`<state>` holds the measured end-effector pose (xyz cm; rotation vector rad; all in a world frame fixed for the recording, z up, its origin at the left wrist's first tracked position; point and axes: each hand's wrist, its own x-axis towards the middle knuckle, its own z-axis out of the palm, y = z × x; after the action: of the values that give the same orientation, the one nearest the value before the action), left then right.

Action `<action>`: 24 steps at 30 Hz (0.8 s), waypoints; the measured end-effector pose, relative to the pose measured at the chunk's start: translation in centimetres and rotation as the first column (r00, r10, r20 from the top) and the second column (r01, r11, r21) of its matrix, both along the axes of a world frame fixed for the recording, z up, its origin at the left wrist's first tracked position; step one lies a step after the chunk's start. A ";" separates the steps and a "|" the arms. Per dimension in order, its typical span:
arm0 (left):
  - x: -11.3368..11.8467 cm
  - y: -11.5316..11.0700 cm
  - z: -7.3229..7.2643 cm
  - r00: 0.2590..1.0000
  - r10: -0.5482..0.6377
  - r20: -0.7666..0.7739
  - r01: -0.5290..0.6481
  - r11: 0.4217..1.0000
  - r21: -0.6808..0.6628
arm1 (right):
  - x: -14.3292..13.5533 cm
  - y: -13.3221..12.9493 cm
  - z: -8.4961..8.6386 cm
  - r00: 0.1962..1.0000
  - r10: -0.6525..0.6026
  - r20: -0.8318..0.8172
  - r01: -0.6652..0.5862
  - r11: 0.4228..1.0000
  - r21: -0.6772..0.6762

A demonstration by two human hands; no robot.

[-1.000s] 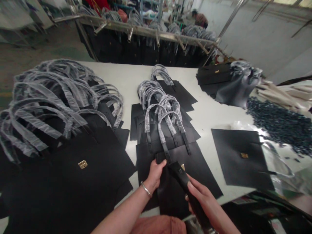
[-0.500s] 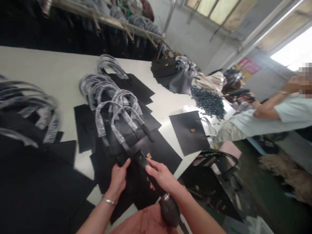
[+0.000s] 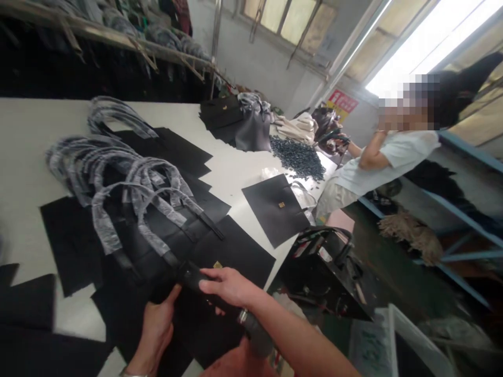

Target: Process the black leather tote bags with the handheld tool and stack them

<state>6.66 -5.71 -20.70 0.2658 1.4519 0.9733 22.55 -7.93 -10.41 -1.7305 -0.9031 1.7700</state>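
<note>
My right hand (image 3: 228,287) is wrapped round a long dark hand tool (image 3: 251,325), whose front end rests at the black panel below the wrapped handles. To its left, my left hand (image 3: 157,319) grips the edge of a black leather panel (image 3: 137,306), thumb on top and the other fingers hidden. Handles in clear plastic wrap (image 3: 147,199) arch over the overlapping black panels. A small gold clasp (image 3: 217,265) shows just beyond my right hand.
On the white table (image 3: 236,167), a separate black panel (image 3: 275,209) lies to the right, before a heap of small dark pieces (image 3: 297,157). A person in a white shirt (image 3: 396,157) is at the far right. A black box (image 3: 322,277) and a clear bin (image 3: 404,340) are lower right.
The view has swung to the right, so the table's contents appear farther left and more of the other person and shelves shows. Both hands keep their places at the panel and tool.
</note>
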 end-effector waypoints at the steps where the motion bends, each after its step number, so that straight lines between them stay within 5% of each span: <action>1: 0.0 0.0 -0.1 1.000 -0.017 0.011 0.017 1.000 -0.009 | 0.0 0.3 0.0 1.000 -0.014 0.007 0.014 1.000 0.014; 7: -0.1 0.2 1.0 0.989 -0.053 0.138 0.043 0.997 0.069 | 0.8 1.8 0.9 0.988 -0.147 0.043 0.140 0.982 0.130; 17: 1.2 1.5 2.1 0.995 0.011 0.099 -0.019 0.997 0.080 | 4.9 -2.3 0.2 0.962 -0.271 0.007 0.271 0.962 0.019; 24: 1.9 2.6 5.0 0.987 0.099 0.127 -0.135 0.939 0.318 | 5.2 -3.4 1.4 0.932 -0.362 0.008 0.362 0.932 0.010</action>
<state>8.59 -3.13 -15.69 0.3637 1.2140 1.3080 27.74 -11.29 -9.01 -1.7682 -0.5474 1.5121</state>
